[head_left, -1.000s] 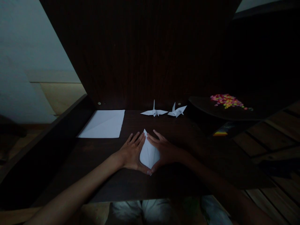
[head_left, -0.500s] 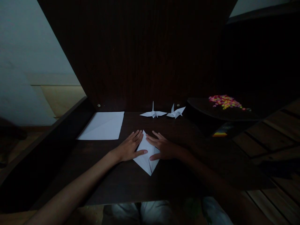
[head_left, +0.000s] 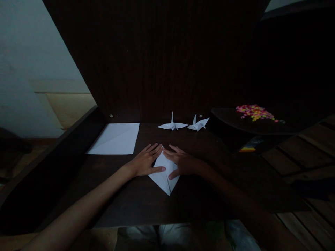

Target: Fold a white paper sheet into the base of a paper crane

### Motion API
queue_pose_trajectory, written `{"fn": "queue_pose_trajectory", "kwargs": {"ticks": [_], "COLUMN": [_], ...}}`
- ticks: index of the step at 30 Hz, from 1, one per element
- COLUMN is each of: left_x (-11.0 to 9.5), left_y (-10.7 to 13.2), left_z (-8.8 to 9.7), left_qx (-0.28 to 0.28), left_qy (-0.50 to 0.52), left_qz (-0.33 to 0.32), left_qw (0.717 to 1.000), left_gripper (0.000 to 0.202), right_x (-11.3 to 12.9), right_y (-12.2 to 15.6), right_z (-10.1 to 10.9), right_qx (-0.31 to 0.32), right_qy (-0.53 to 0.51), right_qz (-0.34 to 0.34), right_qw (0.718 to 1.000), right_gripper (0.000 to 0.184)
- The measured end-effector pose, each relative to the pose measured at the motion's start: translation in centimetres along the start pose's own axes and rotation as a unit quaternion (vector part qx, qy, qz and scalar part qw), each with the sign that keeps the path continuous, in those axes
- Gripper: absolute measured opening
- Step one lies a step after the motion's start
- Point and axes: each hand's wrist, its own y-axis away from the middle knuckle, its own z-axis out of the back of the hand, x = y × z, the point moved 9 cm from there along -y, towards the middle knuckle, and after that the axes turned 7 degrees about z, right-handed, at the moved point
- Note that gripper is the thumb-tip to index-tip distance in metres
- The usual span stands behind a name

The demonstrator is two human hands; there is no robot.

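A folded white paper diamond (head_left: 164, 177) lies on the dark wooden table (head_left: 131, 205) in front of me. My left hand (head_left: 144, 162) rests flat on its left upper side, fingers stretched out, thumb across the paper. My right hand (head_left: 182, 163) lies flat on the right upper side, fingers spread, thumb on the paper. The fingertips of both hands nearly meet over the paper's top point. The lower tip of the paper shows uncovered.
A flat white sheet (head_left: 115, 138) lies at the back left. Two white paper cranes (head_left: 172, 125) (head_left: 198, 123) stand by the dark back panel. A dark round surface with a heap of small coloured bits (head_left: 255, 112) sits at the right.
Both hands slid up from the paper's lower edges to its upper half, uncovering the bottom tip. The paper now looks wider, a diamond shape.
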Motion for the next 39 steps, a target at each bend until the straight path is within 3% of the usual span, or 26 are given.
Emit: {"fn": "queue_pose_trajectory", "kwargs": {"ticks": [7, 10, 14, 19, 23, 30, 39], "left_x": [1.1, 1.1, 0.8, 0.2, 0.1, 0.0, 0.4], "left_y": [-0.6, -0.6, -0.3, -0.2, 0.1, 0.9, 0.6], "left_z": [0.1, 0.3, 0.5, 0.4, 0.6, 0.3, 0.2], "left_qx": [-0.016, -0.034, -0.042, -0.028, -0.022, -0.010, 0.001], "left_qy": [0.020, 0.021, 0.025, 0.001, -0.011, -0.024, 0.001], "left_qz": [0.047, 0.037, 0.016, -0.029, -0.043, -0.062, -0.063], "left_qw": [0.999, 0.999, 0.999, 0.999, 0.999, 0.998, 0.998], "left_gripper": [0.124, 0.124, 0.115, 0.088, 0.080, 0.057, 0.052], "right_x": [-0.3, -0.3, -0.3, -0.2, -0.3, -1.1, -2.2], "right_y": [-0.1, -0.1, 0.2, 1.0, 1.3, 0.3, 0.4], "right_z": [-0.2, -0.2, -0.2, 0.1, 1.1, 3.3, 3.6], "right_qx": [0.001, -0.004, -0.014, -0.063, -0.118, -0.142, -0.158], "right_qy": [0.017, 0.009, 0.009, 0.058, 0.116, 0.177, 0.115], "right_qz": [-0.009, -0.009, -0.016, -0.023, -0.019, -0.051, -0.094], "right_qw": [1.000, 1.000, 1.000, 0.996, 0.986, 0.973, 0.976], "right_gripper": [0.114, 0.112, 0.104, 0.094, 0.077, 0.050, 0.039]}}
